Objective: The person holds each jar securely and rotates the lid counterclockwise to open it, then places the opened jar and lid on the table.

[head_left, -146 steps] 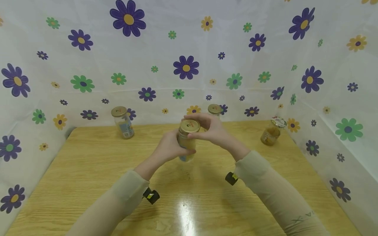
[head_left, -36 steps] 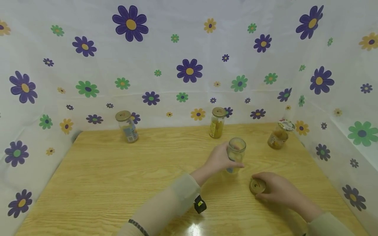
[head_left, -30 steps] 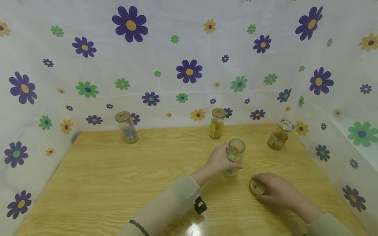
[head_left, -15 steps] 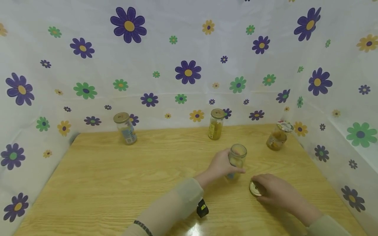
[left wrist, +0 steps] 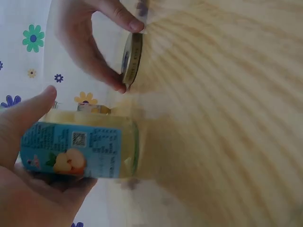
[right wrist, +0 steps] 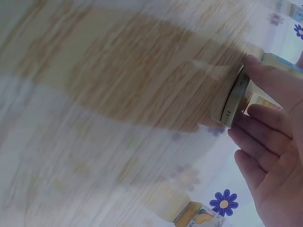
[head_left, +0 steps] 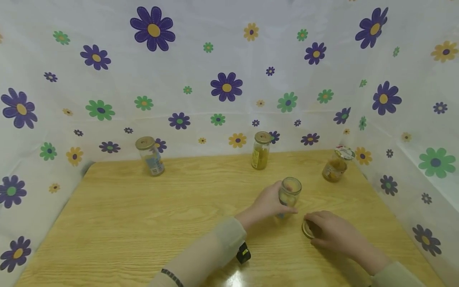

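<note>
My left hand holds a glass jar by its side, fingers behind and thumb in front. The jar is upright with its mouth uncovered. A blue label with an apple picture shows on it in the left wrist view. My right hand pinches a round gold metal lid by its rim, thumb on one side and fingers on the other. In the right wrist view the lid is flat and low at the tabletop; whether it touches the wood I cannot tell. The lid lies nearer me and right of the jar.
A gold-lidded jar with a blue label stands at the back left. Another gold-lidded jar with yellow contents is at the back middle. A shorter jar with a patterned lid stands at the right. Flowered cloth walls the wooden table.
Earlier both hands were on the lidded jar at mid-table. The lid is now off in my right hand, and the jar is further right. Lately the jar has shifted slightly towards me.
</note>
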`<state>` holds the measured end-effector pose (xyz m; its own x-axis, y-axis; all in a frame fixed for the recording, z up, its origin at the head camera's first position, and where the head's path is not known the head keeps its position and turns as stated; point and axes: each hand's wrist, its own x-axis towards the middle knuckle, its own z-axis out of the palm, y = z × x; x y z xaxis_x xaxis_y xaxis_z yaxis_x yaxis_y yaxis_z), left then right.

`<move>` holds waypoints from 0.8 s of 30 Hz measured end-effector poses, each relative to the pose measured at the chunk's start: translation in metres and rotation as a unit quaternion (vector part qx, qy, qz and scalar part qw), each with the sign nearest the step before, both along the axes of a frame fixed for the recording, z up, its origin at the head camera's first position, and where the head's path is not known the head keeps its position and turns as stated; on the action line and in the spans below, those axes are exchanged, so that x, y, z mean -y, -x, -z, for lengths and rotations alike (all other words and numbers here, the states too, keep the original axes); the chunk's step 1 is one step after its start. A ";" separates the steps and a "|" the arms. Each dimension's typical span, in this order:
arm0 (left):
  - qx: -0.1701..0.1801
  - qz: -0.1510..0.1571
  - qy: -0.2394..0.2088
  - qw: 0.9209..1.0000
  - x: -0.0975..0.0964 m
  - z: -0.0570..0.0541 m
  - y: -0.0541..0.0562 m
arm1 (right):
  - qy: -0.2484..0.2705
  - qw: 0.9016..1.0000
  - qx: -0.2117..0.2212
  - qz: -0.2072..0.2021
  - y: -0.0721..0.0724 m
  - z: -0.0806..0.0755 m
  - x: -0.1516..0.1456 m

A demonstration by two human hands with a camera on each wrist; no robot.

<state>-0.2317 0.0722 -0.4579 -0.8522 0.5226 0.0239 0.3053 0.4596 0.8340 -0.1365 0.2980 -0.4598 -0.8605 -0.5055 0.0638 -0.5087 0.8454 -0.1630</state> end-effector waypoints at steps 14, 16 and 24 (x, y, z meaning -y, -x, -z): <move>0.037 0.077 0.032 0.996 0.005 -0.007 0.009 | -0.015 1.000 0.008 0.024 -0.001 -0.005 -0.004; 0.037 0.083 0.028 0.995 0.003 -0.006 0.011 | -0.021 0.999 0.007 0.023 -0.001 -0.006 -0.002; 0.016 0.078 0.014 0.997 -0.010 0.000 0.013 | -0.043 0.999 0.018 0.025 0.002 -0.009 0.001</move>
<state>-0.2450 0.0824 -0.4581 -0.7601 0.6496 -0.0174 0.3494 0.4311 0.8319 -0.1384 0.2974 -0.4505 -0.8859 -0.4638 -0.0098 -0.4602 0.8813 -0.1073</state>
